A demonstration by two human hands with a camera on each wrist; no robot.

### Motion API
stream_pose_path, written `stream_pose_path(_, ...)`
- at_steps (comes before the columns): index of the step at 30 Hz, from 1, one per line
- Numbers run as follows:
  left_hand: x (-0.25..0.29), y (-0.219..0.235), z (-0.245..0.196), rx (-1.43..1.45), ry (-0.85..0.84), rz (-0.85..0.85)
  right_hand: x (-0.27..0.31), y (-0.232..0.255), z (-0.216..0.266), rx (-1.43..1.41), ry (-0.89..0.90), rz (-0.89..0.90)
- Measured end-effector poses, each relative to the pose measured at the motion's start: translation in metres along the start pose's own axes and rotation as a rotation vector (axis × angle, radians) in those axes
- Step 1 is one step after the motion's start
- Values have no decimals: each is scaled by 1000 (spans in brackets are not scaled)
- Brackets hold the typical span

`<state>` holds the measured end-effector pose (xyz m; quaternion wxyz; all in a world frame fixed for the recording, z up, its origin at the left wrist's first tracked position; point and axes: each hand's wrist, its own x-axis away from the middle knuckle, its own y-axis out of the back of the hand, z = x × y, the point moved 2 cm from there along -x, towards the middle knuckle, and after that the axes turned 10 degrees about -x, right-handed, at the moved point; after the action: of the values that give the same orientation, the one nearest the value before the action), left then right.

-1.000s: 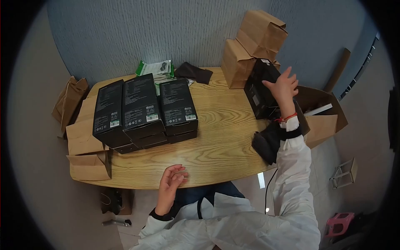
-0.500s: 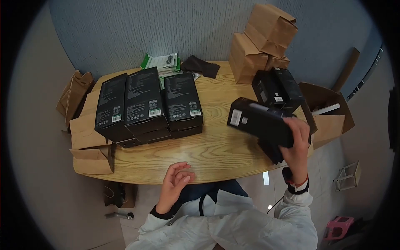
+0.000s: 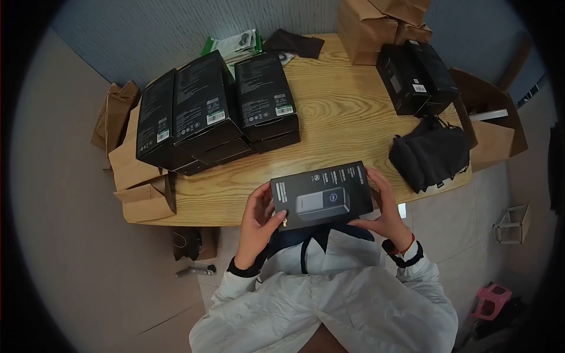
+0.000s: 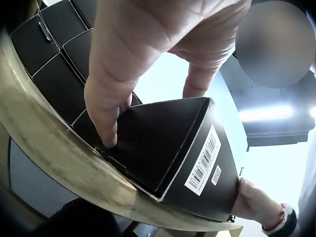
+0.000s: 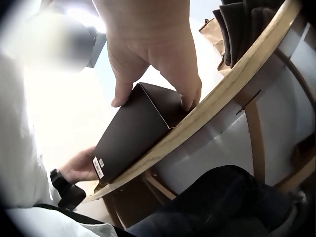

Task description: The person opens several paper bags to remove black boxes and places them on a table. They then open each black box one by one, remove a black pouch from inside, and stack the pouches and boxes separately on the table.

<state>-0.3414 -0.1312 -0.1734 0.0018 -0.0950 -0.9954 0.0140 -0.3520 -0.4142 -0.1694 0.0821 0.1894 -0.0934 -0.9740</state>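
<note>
A black box [image 3: 321, 197] with a printed picture of a grey device on its upward face is held between both hands at the table's front edge. My left hand [image 3: 256, 217] grips its left end, the thumb over the printed face. At the right end, my right hand [image 3: 388, 206] has its thumb along the near edge and its fingers at the far corner. The left wrist view shows a white barcode label [image 4: 203, 163] on one side of the box. In the right wrist view the fingers and thumb straddle the box's end [image 5: 165, 106].
Stacked black boxes [image 3: 200, 94] stand at left, and two more black boxes [image 3: 418, 88] at right. A dark drawstring pouch [image 3: 432, 156] lies by the right edge. Brown paper bags [image 3: 368, 35] fill the back right; flattened bags [image 3: 138, 176] lie left. An open carton [image 3: 494, 132] stands beyond the table.
My right hand has lifted a box from the right-hand group and brought it left to the front edge. The left hand, free before, now holds it too. Its picture face is now upward.
</note>
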Motion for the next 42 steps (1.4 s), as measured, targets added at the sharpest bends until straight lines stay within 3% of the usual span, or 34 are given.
stream_pose_path(2,-3,0,6,-47,-4,15,6,1,-15,-329,-268,-2)
stream_pose_path(6,1,-1,-3,-149,-12,92,-6,8,-7,-285,-289,135)
stream_pose_path(8,4,-3,-4,-802,-237,186,-10,8,-7,34,-223,182)
stream_pose_path(9,2,-1,0,-849,-238,192,-11,8,-6,35,-223,184)
stream_pose_path(12,5,11,-5,-636,-137,94,-17,6,-3,-49,-287,163)
stream_pose_path(13,5,14,-7,-512,-137,73,-14,2,-3,-212,-284,102)
stream_pose_path(14,4,16,-7,-513,-131,70,-12,0,-3,-376,-283,39)
stream_pose_path(15,3,17,-8,-615,-234,79,-13,0,-2,-380,-287,43)
stream_pose_path(16,4,17,-10,-717,-338,90,-13,2,-1,-378,-410,18)
stream_pose_path(17,6,13,-9,-489,-195,119,-15,6,0,-373,-531,-9)
stream_pose_path(22,2,3,-19,-620,-267,86,-26,21,12,-385,-658,177)
stream_pose_path(24,6,2,-14,-578,-144,130,-26,21,14,-414,-470,273)
stream_pose_path(26,9,8,-2,-533,-66,87,-30,19,22,-475,-492,261)
stream_pose_path(28,7,8,-4,-631,197,159,-34,16,24,-538,-510,239)
stream_pose_path(29,6,7,-5,-688,248,157,-36,16,20,-444,-482,187)
stream_pose_path(30,6,5,0,-689,246,163,-37,16,17,-350,-453,133)
stream_pose_path(32,7,6,9,-629,6,-13,-34,14,6,-370,-459,67)
stream_pose_path(36,2,9,9,-613,-26,-59,-32,11,-8,-518,-561,-122)
stream_pose_path(38,2,5,6,-457,47,-80,-29,11,-23,-483,-568,-133)
stream_pose_path(42,1,13,11,-429,-4,-36,-30,15,-25,-452,-616,-129)
